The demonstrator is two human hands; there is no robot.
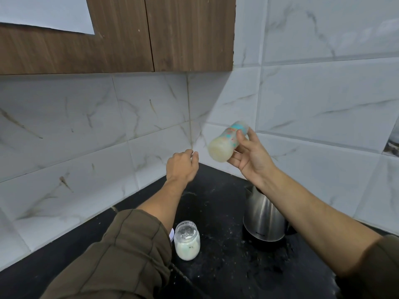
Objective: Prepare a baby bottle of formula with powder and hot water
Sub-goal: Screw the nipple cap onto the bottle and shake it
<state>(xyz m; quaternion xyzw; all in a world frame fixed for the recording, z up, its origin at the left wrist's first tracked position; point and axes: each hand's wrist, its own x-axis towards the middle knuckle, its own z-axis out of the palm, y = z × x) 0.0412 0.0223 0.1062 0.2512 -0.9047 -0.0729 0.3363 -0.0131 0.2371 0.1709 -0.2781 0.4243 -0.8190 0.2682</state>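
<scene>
My right hand [250, 156] holds the baby bottle [226, 142] up in the air in front of the tiled corner. The bottle is tilted, motion-blurred, with pale cream liquid inside and a blue and orange print. Its top end is hidden behind my fingers. My left hand [182, 166] hovers to the left of the bottle, apart from it, fingers loosely curled around nothing. Down on the black counter [220, 203] stands an open glass jar [187, 240] with white powder in its lower half. A steel electric kettle [264, 219] stands to the right of the jar, under my right forearm.
Marble-patterned tile walls meet in a corner behind the bottle. A wooden wall cabinet [129, 39] hangs above. A white lid [171, 234] peeks out behind my left sleeve beside the jar. White powder specks are scattered over the counter around the kettle.
</scene>
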